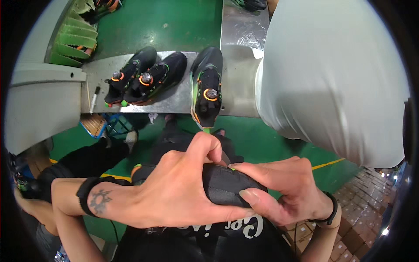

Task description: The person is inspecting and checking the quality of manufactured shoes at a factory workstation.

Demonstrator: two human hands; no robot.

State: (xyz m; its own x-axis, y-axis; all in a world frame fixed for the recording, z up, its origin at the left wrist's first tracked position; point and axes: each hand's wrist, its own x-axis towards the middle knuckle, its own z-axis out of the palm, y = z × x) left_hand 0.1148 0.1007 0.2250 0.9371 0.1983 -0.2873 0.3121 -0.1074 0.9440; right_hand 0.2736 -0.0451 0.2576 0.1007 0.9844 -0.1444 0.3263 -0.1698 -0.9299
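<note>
In front of my chest I hold a black shoe [224, 185] sideways, its dark rounded toe pointing right. My left hand [183, 190] is closed over its upper, thumb along the near side and index finger bent on the far side. An orange and green bit of the shoe shows left of that hand; the middle is hidden. My right hand [286, 187] pinches the toe end between thumb and fingers, near a small green spot. Beyond my hands, a single black shoe [208, 65] with an orange-ringed dial stands on the metal ledge [240, 98], its heel over the edge.
Two similar shoes [142, 63] stand together on the ledge's left, beside a white marker pen [94, 99]. Green fringed flaps [72, 50] hang at far left. A large pale rounded form [336, 78] fills the right. Another person's dark-clad leg [83, 159] is at left. Cartons [362, 205] lie lower right.
</note>
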